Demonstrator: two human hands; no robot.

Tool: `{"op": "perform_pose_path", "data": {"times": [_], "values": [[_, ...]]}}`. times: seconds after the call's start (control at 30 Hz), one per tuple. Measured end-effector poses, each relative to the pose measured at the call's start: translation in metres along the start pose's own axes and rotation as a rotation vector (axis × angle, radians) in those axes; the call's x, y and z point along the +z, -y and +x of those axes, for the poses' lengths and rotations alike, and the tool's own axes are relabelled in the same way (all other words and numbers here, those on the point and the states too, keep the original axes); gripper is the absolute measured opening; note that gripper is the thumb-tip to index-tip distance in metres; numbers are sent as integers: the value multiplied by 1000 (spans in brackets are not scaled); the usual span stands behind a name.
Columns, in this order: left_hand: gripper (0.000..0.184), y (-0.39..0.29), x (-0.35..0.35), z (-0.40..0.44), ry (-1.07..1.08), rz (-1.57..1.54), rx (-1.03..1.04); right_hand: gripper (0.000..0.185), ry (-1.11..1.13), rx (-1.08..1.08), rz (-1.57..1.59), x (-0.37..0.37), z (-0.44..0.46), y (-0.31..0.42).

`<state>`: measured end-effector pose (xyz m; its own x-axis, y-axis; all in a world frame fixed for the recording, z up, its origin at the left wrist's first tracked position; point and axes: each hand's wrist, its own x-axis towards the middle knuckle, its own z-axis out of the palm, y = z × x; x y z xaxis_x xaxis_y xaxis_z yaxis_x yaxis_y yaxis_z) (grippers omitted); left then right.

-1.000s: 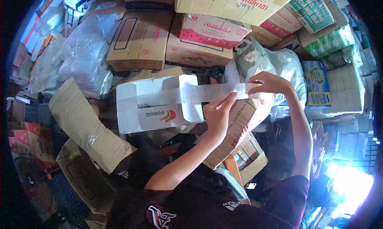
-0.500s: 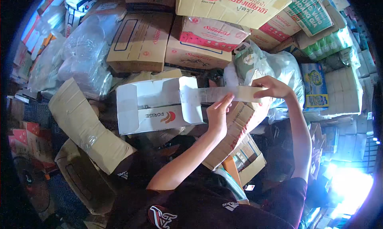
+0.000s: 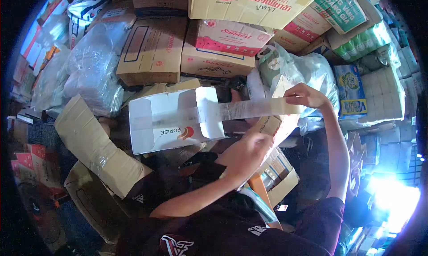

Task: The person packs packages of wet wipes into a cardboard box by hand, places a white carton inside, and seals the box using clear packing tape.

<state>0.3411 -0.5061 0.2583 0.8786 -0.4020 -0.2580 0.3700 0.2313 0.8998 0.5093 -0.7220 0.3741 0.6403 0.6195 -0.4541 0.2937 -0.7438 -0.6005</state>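
A white FORISE carton (image 3: 174, 133) with raised flaps lies in front of me. From it a strip of clear packing tape (image 3: 243, 109) stretches right, pulled taut. My right hand (image 3: 307, 97) is closed on the roll of packing tape (image 3: 285, 106) at the strip's far end. Below the strip, apart from it, my left hand (image 3: 249, 155) is smeared by motion, and its fingers cannot be made out. It is in front of a long brown carton (image 3: 278, 126) with red print.
Brown cartons (image 3: 154, 49) and pink Sunnest boxes (image 3: 234, 35) are stacked behind. Plastic-wrapped goods (image 3: 91, 69) lie at the left, with a bent cardboard piece (image 3: 96, 142) nearer me. Filled plastic bags (image 3: 314, 75) and white packs (image 3: 383, 98) stand at the right.
My left hand has dropped away from the tape strip, down and toward me. My right hand still holds the roll, almost in the same place. The view has shifted slightly.
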Motion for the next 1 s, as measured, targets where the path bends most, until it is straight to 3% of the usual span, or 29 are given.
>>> {"op": "perform_pose_path", "data": {"times": [0.03,0.1,0.2,0.27,0.37,0.43,0.5,0.6,1.0], "values": [[59,-8,3,-9,7,243,163,28,-6,15,-8,1,0,0],[62,-48,12,-20,-119,711,706,28,4,6,5,3,1,1],[67,-57,34,15,-271,945,900,31,6,3,18,-1,0,0],[70,-45,44,34,-261,936,841,33,16,10,147,-2,-3,0],[71,-38,51,46,-319,952,838,40,-440,-58,4,20,-4,-13],[71,-37,54,47,-337,932,812,45,-577,23,-51,26,-2,-14],[68,-33,51,53,-343,929,821,51,-545,170,0,26,3,5],[61,-30,45,57,-368,934,826,56,-629,209,-27,30,9,16],[56,-27,29,51,-426,1023,869,51,-692,177,120,40,1,26]]}}
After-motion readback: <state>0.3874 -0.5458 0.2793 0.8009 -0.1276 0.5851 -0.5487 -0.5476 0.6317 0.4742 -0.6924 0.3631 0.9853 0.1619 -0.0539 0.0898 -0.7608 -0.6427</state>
